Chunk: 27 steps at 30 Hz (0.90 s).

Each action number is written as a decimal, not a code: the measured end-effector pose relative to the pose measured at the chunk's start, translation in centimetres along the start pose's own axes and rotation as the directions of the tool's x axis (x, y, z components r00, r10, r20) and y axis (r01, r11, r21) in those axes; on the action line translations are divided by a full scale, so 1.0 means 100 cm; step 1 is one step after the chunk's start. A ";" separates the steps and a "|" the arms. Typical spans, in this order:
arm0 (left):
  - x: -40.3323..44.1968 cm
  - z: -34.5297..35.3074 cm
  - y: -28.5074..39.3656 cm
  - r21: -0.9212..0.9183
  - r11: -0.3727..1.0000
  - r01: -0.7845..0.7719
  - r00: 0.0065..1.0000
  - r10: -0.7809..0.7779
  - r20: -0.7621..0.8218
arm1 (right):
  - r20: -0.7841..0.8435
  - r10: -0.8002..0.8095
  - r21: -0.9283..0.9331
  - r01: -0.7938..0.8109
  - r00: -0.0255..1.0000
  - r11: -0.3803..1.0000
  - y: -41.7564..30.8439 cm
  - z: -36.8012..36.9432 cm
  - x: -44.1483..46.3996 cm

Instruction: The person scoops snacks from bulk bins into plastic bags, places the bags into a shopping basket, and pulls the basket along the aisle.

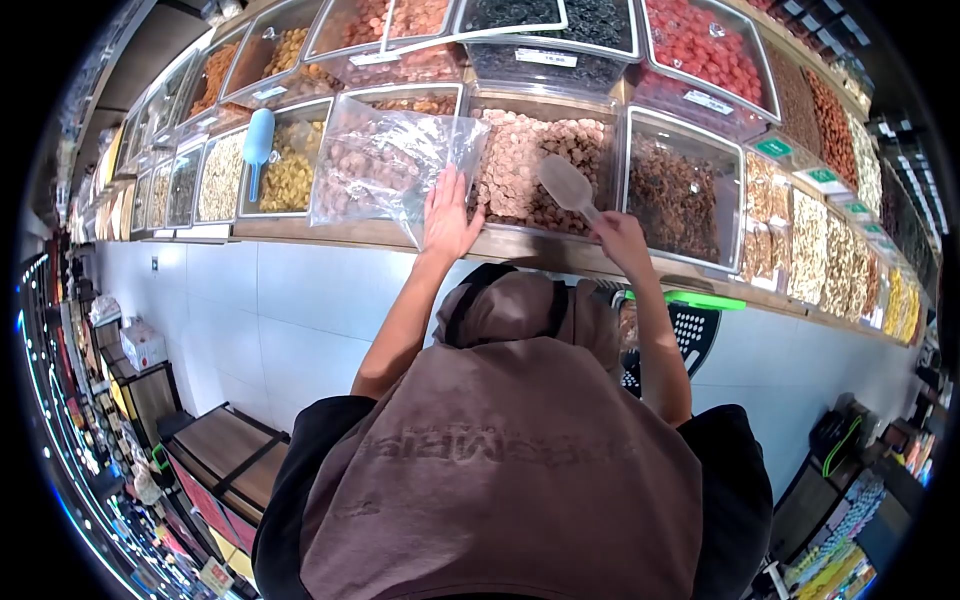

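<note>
Here, at ten o'clock in the view, a blue scoop [259, 138] is seen beside yellow dried fruit [300, 165]. At eleven, a clear bag [360, 165] is spread out, its right side touched by the left hand [452, 212], which is held flat, fingers outstretched. At twelve, pinkish dried fruit [515, 160] is displayed; above it, towards one, a clear scoop [567, 183] is gripped by its handle in the right hand [622, 240].

A wooden display shelf [330, 231] carries rows of clear bins [627, 165]
</note>
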<state>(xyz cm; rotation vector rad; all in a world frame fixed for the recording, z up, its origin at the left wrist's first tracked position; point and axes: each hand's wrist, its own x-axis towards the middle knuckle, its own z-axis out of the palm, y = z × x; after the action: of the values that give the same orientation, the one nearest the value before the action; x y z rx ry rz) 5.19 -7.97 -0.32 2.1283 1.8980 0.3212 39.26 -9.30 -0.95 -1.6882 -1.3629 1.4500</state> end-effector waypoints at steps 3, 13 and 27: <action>-0.001 0.003 -0.002 0.014 0.999 -0.030 0.999 0.031 -0.039 | -0.059 -0.002 0.052 0.005 0.998 0.999 -0.005 0.030 0.007; 0.000 -0.006 -0.021 -0.086 0.994 -0.071 0.993 0.062 -0.102 | -0.548 0.015 0.211 0.121 0.836 0.970 -0.029 -0.003 -0.040; 0.030 -0.051 -0.099 -0.272 0.962 -0.036 0.936 -0.063 -0.347 | -0.768 -0.337 -0.622 -0.512 0.544 0.593 -0.032 -0.003 -0.007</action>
<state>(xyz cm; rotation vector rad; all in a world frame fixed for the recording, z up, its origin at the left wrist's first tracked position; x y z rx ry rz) -5.41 -3.65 0.98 1.9687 1.9086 0.9640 38.45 -8.79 2.22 -2.5398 -1.3395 -0.2932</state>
